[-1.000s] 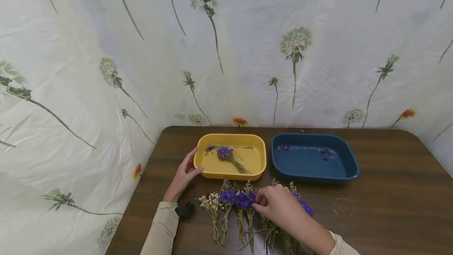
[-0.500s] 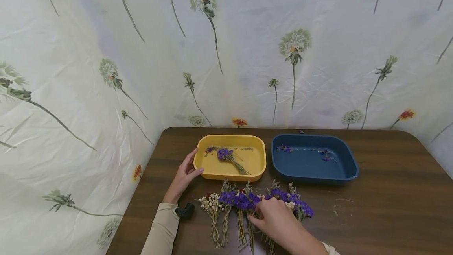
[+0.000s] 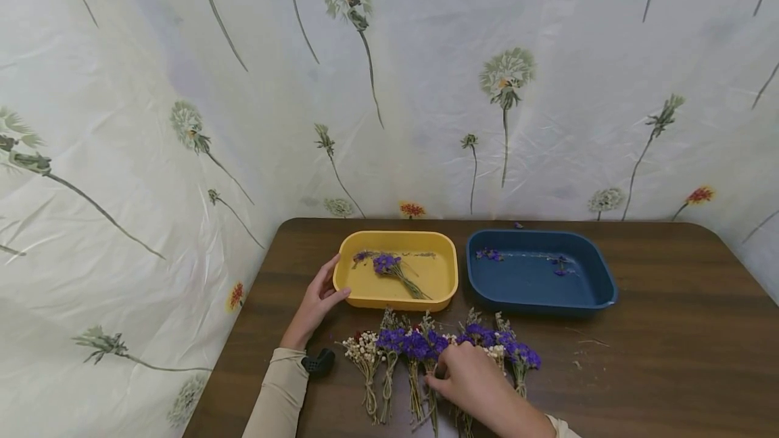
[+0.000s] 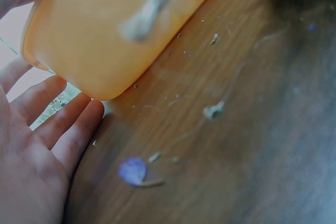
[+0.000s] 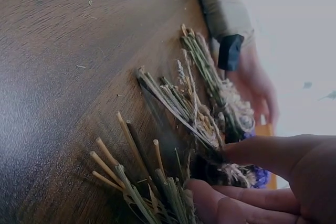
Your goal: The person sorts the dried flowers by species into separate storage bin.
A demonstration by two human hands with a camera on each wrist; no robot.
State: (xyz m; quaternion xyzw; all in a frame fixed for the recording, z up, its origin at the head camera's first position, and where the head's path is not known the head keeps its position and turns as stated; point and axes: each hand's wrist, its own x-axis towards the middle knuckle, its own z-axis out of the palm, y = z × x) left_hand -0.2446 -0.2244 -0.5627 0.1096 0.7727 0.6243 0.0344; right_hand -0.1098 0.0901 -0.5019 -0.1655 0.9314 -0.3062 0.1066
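Note:
My left hand point(image 3: 316, 303) rests at the near left corner of the yellow tray point(image 3: 395, 303), thumb over the front rim and fairly straight fingers along the outside. A purple dried flower bunch point(image 3: 386, 263) lies inside. In front of the tray is a row of dried flower bunches tied with twine, from a white one point(image 3: 364, 349) to a purple one point(image 3: 525, 358). Over the row's middle is my right hand point(image 3: 475, 377). In the right wrist view its thumb touches one bunch point(image 5: 168, 103), fingertips beside another point(image 5: 139, 195). Whether it pinches either is unclear.
A blue tray point(image 3: 535, 305) stands right of the yellow one, with a few loose purple blooms point(image 3: 489, 255) inside. Bits of stem point(image 3: 590, 341) and petals, such as a purple petal point(image 4: 132, 171), litter the brown table point(image 3: 663, 289). A patterned curtain point(image 3: 426, 86) hangs behind.
The right hand has moved down and slightly left over the row, from the blooms toward the stems, uncovering purple blooms on the right. The left hand has stayed on the yellow tray.

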